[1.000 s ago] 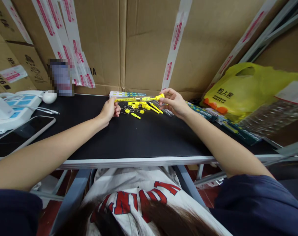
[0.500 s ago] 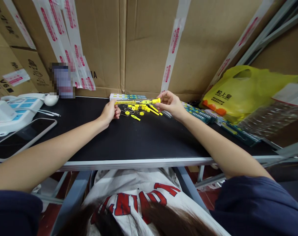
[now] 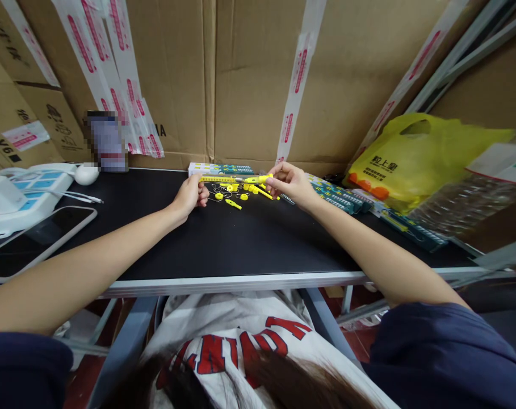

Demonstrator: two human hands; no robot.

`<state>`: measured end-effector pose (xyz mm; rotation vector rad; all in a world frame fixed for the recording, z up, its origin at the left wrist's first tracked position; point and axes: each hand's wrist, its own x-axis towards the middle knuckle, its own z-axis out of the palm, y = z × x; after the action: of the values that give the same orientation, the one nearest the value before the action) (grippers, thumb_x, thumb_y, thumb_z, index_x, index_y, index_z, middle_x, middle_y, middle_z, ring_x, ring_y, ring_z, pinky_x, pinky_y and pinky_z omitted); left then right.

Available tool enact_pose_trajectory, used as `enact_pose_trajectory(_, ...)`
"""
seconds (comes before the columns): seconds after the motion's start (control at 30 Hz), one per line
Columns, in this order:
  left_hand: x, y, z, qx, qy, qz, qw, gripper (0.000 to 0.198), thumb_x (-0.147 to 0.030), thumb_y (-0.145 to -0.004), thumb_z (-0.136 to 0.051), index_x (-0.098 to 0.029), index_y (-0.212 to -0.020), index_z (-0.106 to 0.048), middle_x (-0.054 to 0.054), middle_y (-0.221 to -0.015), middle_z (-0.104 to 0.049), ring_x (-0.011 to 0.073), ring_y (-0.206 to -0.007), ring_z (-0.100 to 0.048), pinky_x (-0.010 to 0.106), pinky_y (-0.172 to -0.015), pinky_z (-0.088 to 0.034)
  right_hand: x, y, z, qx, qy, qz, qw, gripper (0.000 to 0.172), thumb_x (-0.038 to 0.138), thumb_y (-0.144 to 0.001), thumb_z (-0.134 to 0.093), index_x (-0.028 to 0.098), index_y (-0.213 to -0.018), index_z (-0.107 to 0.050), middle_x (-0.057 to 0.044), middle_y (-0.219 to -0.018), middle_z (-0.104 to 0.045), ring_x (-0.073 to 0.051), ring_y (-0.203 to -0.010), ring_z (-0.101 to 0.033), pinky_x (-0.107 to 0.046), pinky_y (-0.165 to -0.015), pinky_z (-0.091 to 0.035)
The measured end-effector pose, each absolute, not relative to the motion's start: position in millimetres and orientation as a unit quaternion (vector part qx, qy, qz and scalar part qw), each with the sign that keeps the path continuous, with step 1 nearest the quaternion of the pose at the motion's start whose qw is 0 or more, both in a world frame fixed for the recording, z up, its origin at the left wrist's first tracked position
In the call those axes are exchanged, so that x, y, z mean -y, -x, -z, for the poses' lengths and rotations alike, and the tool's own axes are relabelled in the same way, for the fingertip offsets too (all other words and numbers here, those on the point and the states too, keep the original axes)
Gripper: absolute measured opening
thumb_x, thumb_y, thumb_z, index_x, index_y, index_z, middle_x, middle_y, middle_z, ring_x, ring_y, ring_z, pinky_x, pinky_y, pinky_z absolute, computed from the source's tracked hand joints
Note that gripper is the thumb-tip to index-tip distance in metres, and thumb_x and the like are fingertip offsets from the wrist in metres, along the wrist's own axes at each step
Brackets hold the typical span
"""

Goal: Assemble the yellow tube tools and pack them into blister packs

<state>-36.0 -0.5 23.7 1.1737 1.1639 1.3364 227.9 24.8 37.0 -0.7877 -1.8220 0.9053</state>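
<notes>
A slim yellow-and-clear pen-like tool is held level above the black tabletop, stretched between my two hands. My left hand is closed around its left end, with the fingers curled. At the other end, the thumb and fingertips of my right hand pinch the yellow tip and partly cover it. Loose yellow caps, thin wires and yellow rods lie on the table just beneath the tool. Nearer to me rests a small yellow pointed piece.
Patterned boxes stand behind the parts and to the right. A yellow plastic bag sits at the far right. On the left are a power strip and a tablet-like device. Cardboard walls off the back.
My right fingers have closed further over the tool's right end, covering the wide yellow cap that showed there before. My left hand keeps its grip. The view has shifted slightly.
</notes>
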Motion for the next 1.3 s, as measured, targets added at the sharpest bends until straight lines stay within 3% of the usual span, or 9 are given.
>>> enact_pose_trajectory(0.2, 3.5, 34.5, -26.3, -0.476, -0.494, -0.555, 0.47, 0.033, -0.025, -0.1, -0.027, -0.022, -0.068, -0.035, -0.008, -0.04, -0.038, 0.0069, -0.032, -0.037, 0.016, -0.04, -0.037, -24.9, -228.8, -36.1, 0.737, 0.328, -0.374, 0.458, 0.051, 0.063, -0.072, -0.074, 0.019, -0.082, -0.052, 0.001, -0.062, -0.065, -0.007, -0.045, -0.055, -0.02, -0.043, -0.048)
enact_pose_trajectory(0.57, 5.9, 32.8, -27.5, -0.469, -0.509, -0.56, 0.454, 0.03, -0.024, -0.1, -0.029, -0.022, -0.071, -0.035, -0.007, -0.042, -0.041, 0.0072, -0.033, -0.039, 0.017, -0.04, -0.036, -20.1, -225.5, -37.8, 0.724, 0.366, -0.38, 0.445, 0.06, 0.076, -0.068, -0.068, 0.02, -0.072, -0.047, 0.001, -0.057, -0.063, -0.007, -0.041, -0.051, -0.02, -0.036, -0.045)
enact_pose_trajectory(0.77, 7.8, 31.5, -28.2, -0.465, -0.525, -0.559, 0.443, 0.03, -0.021, -0.1, -0.028, -0.022, -0.07, -0.035, -0.007, -0.042, -0.04, 0.0075, -0.034, -0.04, 0.017, -0.04, -0.036, -18.4, -223.6, -34.0, 0.706, 0.403, -0.417, 0.407, 0.064, 0.082, -0.078, -0.049, 0.02, -0.065, -0.049, -0.003, -0.054, -0.059, -0.009, -0.039, -0.047, -0.021, -0.033, -0.04)
enact_pose_trajectory(1.07, 9.0, 30.9, -26.7, -0.453, -0.558, -0.563, 0.409, 0.025, -0.018, -0.098, -0.03, -0.022, -0.074, -0.036, -0.008, -0.045, -0.043, 0.0071, -0.035, -0.041, 0.017, -0.041, -0.036, -18.9, -218.1, -28.7, 0.635, 0.436, -0.542, 0.336, 0.067, 0.084, -0.084, -0.032, 0.021, -0.059, -0.036, -0.002, -0.049, -0.05, -0.006, -0.035, -0.031, -0.019, -0.03, -0.021)
enact_pose_trajectory(1.3, 6.5, 31.3, -26.1, -0.468, -0.53, -0.563, 0.429, 0.028, -0.021, -0.099, -0.03, -0.022, -0.071, -0.035, -0.007, -0.044, -0.042, 0.007, -0.034, -0.04, 0.017, -0.039, -0.036, -16.1, -216.7, -27.6, 0.665, 0.415, -0.507, 0.359, 0.06, 0.079, -0.086, -0.041, 0.021, -0.068, -0.043, 0.001, -0.05, -0.05, -0.007, -0.036, -0.036, -0.019, -0.03, -0.025)
